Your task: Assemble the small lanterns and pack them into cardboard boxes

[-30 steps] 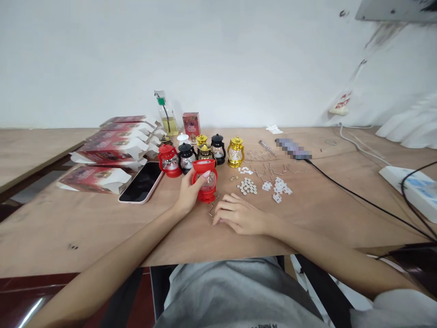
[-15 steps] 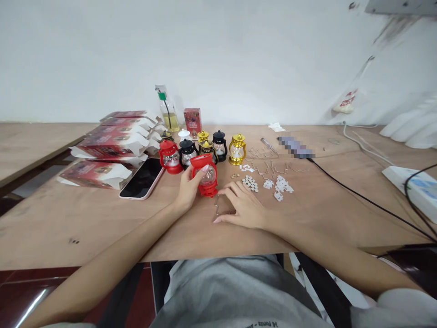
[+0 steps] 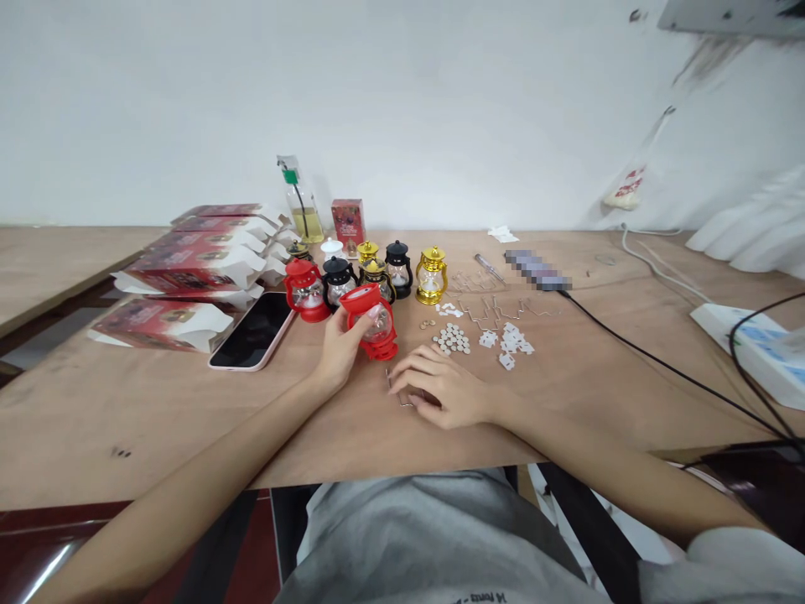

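Observation:
My left hand (image 3: 343,348) is closed around a small red lantern (image 3: 379,325) with a clear globe. The lantern is tipped upside down, its broad base uppermost and its cap end near the tabletop. Just to the right, my right hand (image 3: 444,384) curls its fingers and thumb over a thin bent wire (image 3: 403,404) at the table surface; the hand covers part of it. Behind the held lantern stand several others, among them a red lantern (image 3: 307,289), a black lantern (image 3: 398,270) and a gold lantern (image 3: 431,275).
Round button cells (image 3: 451,339), white plastic pieces (image 3: 512,340) and bent wires (image 3: 484,312) lie right of centre. A phone (image 3: 251,331) and red boxes (image 3: 194,260) are on the left. A pump bottle (image 3: 303,210) stands behind; a black cable (image 3: 654,356) crosses the right side.
My right thumb and fingers have drawn closer together over the bent wire, and that hand sits slightly lower. The red lantern stays in my left hand. The whole view has shifted slightly.

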`<state>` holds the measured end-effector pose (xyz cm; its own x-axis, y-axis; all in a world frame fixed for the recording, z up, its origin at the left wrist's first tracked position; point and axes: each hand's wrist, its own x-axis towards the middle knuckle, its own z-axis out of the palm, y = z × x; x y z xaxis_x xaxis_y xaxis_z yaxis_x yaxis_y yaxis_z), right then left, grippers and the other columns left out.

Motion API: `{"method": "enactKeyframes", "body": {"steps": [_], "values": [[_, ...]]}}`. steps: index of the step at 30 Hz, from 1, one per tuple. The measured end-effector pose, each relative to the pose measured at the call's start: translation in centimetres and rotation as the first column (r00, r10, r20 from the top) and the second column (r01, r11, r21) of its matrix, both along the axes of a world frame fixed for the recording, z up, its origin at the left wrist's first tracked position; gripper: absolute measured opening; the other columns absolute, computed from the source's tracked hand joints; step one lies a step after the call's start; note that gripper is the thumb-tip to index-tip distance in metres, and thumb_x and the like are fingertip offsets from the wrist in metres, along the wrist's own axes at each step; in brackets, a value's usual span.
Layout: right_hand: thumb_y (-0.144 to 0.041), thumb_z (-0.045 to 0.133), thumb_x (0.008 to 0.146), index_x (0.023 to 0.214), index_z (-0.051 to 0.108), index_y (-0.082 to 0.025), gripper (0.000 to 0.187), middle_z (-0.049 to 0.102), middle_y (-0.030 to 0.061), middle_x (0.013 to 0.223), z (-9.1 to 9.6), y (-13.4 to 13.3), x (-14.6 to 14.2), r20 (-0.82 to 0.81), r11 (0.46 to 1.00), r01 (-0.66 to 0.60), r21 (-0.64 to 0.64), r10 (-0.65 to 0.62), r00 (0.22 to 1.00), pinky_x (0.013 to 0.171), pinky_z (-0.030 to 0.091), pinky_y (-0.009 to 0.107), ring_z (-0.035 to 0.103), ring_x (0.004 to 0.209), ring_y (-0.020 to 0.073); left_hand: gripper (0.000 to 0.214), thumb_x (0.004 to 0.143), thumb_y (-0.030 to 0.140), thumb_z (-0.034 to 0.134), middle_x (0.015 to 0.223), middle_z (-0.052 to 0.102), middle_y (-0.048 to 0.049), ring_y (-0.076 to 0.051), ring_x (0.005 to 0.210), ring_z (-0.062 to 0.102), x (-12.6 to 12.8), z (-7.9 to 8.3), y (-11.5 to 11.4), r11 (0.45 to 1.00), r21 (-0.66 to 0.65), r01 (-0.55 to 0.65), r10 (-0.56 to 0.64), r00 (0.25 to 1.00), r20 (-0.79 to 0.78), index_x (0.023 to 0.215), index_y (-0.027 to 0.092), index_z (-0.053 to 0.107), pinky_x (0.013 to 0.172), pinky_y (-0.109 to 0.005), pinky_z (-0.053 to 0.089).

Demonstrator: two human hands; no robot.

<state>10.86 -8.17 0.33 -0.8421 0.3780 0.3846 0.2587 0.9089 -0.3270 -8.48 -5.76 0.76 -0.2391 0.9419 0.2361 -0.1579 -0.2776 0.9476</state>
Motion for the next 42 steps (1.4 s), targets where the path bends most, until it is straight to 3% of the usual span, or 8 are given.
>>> {"method": "enactKeyframes", "body": {"steps": [5,10,15,20,25,33,38,42], "values": [[-0.046,0.051,0.09,0.121,0.055,-0.017,0.043,0.053,0.0119,0.132,-0.1,-0.2,-0.3,0.085,0.997,0.063,0.037,-0.066,0.994,0.1,0.04,0.043,0.048,0.118,0.0239,0.038,0.065,0.041,0.077,0.089,0.069,-0.0041,-0.016,0.08,0.062,-0.1,-0.2,0.2,1.0,0.002,-0.006,0.006,1.0,0.017,0.09,0.015,0.067,0.078,-0.029,0.048],[-0.03,0.041,0.096,0.121,0.057,-0.02,0.031,0.051,0.0069,0.14,-0.6,0.2,-0.4,0.112,0.999,-0.023,0.022,0.02,0.993,0.111,0.03,0.044,0.046,0.128,0.0193,0.038,0.064,0.041,0.078,0.089,0.069,-0.0038,-0.016,0.078,0.063,-0.1,-0.2,0.3,1.0,-0.012,-0.016,0.017,0.999,0.045,0.089,0.015,0.066,0.076,-0.029,0.049],[-0.004,0.046,0.08,0.118,0.055,-0.02,0.043,0.061,0.0032,0.128,-0.4,0.2,0.0,0.008,0.991,-0.128,-0.048,0.128,0.992,0.116,0.025,0.042,0.045,0.131,0.0158,0.039,0.062,0.038,0.079,0.091,0.07,-0.0048,-0.017,0.08,0.064,-0.2,-0.2,0.4,1.0,-0.019,-0.02,0.022,0.996,0.09,0.091,0.014,0.067,0.078,-0.03,0.05],[-0.028,0.056,0.086,0.119,0.052,-0.017,0.036,0.056,0.0119,0.129,0.0,0.0,0.0,-0.106,0.996,0.091,-0.023,-0.093,0.99,0.103,0.041,0.043,0.051,0.12,0.0223,0.041,0.059,0.035,0.081,0.092,0.07,-0.0058,-0.019,0.085,0.065,-0.2,-0.3,0.5,1.0,-0.02,-0.013,0.015,0.996,0.09,0.09,0.013,0.067,0.083,-0.033,0.05],[-0.061,0.065,0.072,0.132,0.041,-0.017,0.078,0.048,0.0149,0.134,-0.4,0.1,-0.3,-0.026,0.985,0.174,0.003,-0.174,0.984,0.104,0.039,0.048,0.045,0.125,0.0285,0.043,0.057,0.034,0.082,0.094,0.07,-0.0058,-0.02,0.089,0.065,-0.1,-0.1,0.3,0.998,-0.061,-0.015,0.022,0.994,0.112,0.092,0.014,0.066,0.085,-0.034,0.05],[-0.063,0.065,0.07,0.12,0.048,-0.008,0.076,0.054,0.0185,0.116,-0.4,-0.5,-1.2,0.01,0.89,0.456,0.003,-0.456,0.89,0.094,0.045,0.049,0.052,0.109,0.0323,0.04,0.057,0.032,0.082,0.091,0.07,-0.0041,-0.017,0.085,0.065,0.1,0.2,0.2,0.997,-0.073,-0.023,0.036,0.984,0.173,0.089,0.014,0.066,0.08,-0.029,0.051],[-0.041,0.06,0.083,0.115,0.049,-0.01,0.046,0.058,0.0157,0.111,-0.6,-0.7,-1.7,0.026,0.884,0.467,0.003,-0.467,0.884,0.091,0.047,0.047,0.054,0.104,0.0291,0.034,0.058,0.033,0.08,0.083,0.07,-0.0022,-0.015,0.077,0.064,0.3,0.6,0.0,0.998,-0.066,-0.02,0.032,0.981,0.191,0.083,0.014,0.067,0.071,-0.025,0.051],[-0.037,0.063,0.08,0.114,0.047,-0.013,0.045,0.058,0.0144,0.111,-0.6,-0.6,-1.6,-0.021,0.891,0.451,-0.054,-0.453,0.891,0.09,0.048,0.047,0.054,0.106,0.0285,0.034,0.057,0.033,0.08,0.081,0.069,-0.0022,-0.015,0.074,0.064,0.3,1.0,-0.2,0.996,-0.09,0.003,0.017,0.975,0.223,0.081,0.014,0.067,0.065,-0.023,0.051]]}}
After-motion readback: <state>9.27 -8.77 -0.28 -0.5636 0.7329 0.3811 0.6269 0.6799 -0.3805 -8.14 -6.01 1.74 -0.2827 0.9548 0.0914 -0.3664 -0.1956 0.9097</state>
